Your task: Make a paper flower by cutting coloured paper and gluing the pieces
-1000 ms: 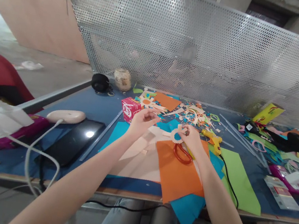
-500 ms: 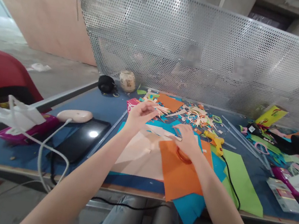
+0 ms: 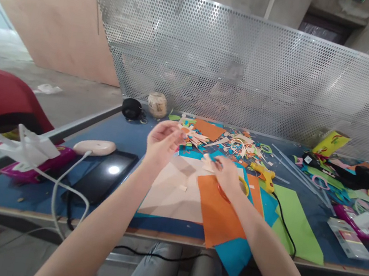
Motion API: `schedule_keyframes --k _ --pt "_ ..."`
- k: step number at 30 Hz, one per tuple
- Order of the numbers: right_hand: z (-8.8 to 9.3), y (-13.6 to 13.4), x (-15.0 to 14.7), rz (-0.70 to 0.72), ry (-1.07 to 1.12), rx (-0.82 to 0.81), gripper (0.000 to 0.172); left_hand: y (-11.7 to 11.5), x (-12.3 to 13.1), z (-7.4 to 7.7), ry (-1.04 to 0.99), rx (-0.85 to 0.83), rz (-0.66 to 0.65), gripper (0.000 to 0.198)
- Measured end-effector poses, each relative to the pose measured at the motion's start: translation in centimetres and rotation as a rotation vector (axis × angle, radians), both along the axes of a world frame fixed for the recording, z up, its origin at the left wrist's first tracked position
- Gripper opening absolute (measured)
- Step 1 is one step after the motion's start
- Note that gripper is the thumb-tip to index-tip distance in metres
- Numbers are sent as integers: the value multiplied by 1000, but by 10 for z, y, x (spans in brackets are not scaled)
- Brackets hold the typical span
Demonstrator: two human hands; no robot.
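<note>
My left hand (image 3: 161,141) is raised over the blue table (image 3: 128,135) with its fingers curled together; what they pinch is too small to make out. A cream and orange paper flower (image 3: 190,134) lies just beyond it. My right hand (image 3: 226,174) rests low on the paper sheets, fingers closed on a small cream paper piece (image 3: 209,161). Orange-handled scissors (image 3: 227,195) lie partly under that hand on an orange sheet (image 3: 220,218). A cream sheet (image 3: 175,191) lies between my hands.
A yellow glue gun (image 3: 264,173) with a black cord lies beside a green sheet (image 3: 294,221). Paper scraps (image 3: 240,143) are heaped at the back. A black tablet (image 3: 102,176), a pale oval device (image 3: 95,147) and white cables sit to the left. A perforated metal screen (image 3: 253,74) closes the far edge.
My right hand has dropped from holding up a toothed cream paper ring down onto the sheets. My left hand has drawn slightly left and back. The view has shifted a little.
</note>
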State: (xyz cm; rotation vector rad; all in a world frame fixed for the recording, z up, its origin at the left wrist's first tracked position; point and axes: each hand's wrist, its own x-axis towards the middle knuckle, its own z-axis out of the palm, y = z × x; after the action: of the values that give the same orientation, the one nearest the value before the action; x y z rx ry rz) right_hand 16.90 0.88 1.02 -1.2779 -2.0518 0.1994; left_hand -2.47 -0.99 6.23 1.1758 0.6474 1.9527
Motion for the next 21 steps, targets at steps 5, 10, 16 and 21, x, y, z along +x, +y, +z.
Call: schedule_keyframes --k 5,10,16,21 --pt "15 20 57 -343 299 96 18 4 -17 2 -126 25 98 26" --pt "16 31 82 -457 241 170 17 7 -11 0 -19 29 98 28" --pt "6 22 45 -212 -155 182 23 6 5 -5 189 -46 8 30" --pt "5 13 30 -41 -332 201 19 4 6 -7 301 -57 -18 27"
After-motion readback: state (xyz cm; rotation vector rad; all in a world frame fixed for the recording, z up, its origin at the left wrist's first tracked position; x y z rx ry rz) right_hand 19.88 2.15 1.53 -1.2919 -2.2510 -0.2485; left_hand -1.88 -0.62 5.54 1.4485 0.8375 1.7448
